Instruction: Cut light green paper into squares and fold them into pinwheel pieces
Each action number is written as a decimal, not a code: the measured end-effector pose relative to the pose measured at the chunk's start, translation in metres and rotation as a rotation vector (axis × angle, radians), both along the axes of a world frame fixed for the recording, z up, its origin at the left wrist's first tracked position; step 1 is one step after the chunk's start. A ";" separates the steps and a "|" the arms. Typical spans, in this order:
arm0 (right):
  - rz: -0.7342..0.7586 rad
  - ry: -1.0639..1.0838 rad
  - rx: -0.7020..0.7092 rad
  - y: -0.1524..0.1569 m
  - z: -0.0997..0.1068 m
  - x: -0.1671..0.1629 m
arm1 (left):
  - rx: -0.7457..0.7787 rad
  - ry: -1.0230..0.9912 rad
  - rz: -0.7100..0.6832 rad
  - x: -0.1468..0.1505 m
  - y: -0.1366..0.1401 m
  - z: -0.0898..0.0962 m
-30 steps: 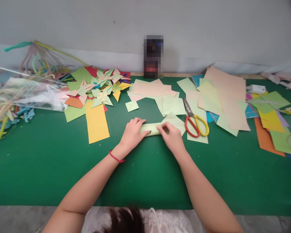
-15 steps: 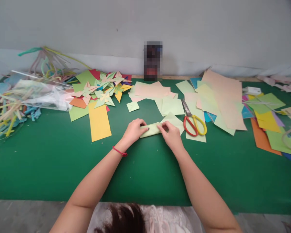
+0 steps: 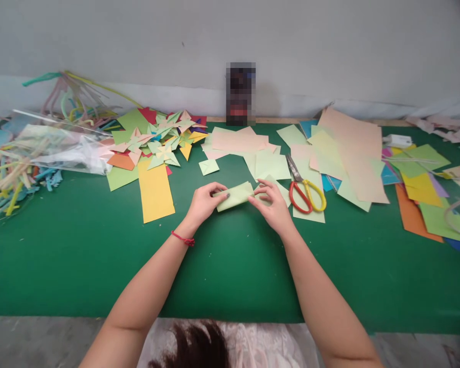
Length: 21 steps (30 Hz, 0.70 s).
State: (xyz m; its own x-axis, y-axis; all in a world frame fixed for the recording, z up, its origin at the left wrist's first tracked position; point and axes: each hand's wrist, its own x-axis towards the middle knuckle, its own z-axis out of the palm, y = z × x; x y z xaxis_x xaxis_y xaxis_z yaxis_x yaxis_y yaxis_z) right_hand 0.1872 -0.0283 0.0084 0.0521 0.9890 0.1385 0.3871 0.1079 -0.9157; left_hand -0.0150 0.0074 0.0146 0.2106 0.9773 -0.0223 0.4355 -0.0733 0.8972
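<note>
A folded strip of pale green paper [image 3: 236, 196] is held just above the green table, tilted up toward its right end. My left hand [image 3: 206, 203] pinches its left end, thumb in front and fingers behind. At the other end my right hand [image 3: 270, 204] has its fingers apart, the thumb tip close to the paper's edge; whether it touches I cannot tell. Behind the right fingers lies a pale green sheet [image 3: 279, 188], partly hidden. A small folded green paper square [image 3: 209, 167] rests beyond the left hand.
Scissors [image 3: 305, 195] with red and yellow handles lie right of my right hand. Folded paper stars [image 3: 164, 153] and a yellow sheet [image 3: 156, 194] are on the left, paper strips [image 3: 19, 174] farther left. Large pink sheets [image 3: 362, 153] lie right. A blurred upright object [image 3: 240, 94] stands at the wall.
The folded paper has shifted slightly left and shows a wider face. My right hand's fingers have spread off its right end, while my left hand keeps its pinch.
</note>
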 end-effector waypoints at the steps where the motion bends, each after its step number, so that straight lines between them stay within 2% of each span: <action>1: 0.011 0.065 -0.030 0.000 0.001 0.000 | -0.010 -0.063 0.015 -0.001 0.000 0.000; 4: 0.065 0.244 -0.144 -0.001 0.002 -0.002 | -0.053 -0.203 0.012 0.001 0.000 0.000; 6: 0.043 0.289 -0.165 -0.002 0.004 -0.005 | -0.053 -0.274 0.011 0.004 -0.002 0.002; 8: -0.039 0.317 -0.117 -0.003 0.006 -0.010 | -0.043 -0.369 0.057 0.007 -0.004 0.005; 10: -0.106 0.365 -0.038 -0.004 0.009 -0.013 | -0.102 -0.507 0.129 0.011 -0.007 0.007; 12: -0.130 0.404 0.040 -0.005 0.010 -0.016 | -0.248 -0.642 0.165 0.012 -0.010 0.009; 14: -0.111 0.412 0.101 -0.006 0.010 -0.016 | -0.399 -0.728 0.108 0.012 -0.013 0.010; 17: -0.018 0.331 0.111 -0.008 0.011 -0.013 | -0.485 -0.757 -0.028 0.008 -0.016 0.013; 21: 0.065 0.177 0.065 -0.011 0.015 -0.009 | -0.370 -0.677 -0.016 0.002 -0.015 0.014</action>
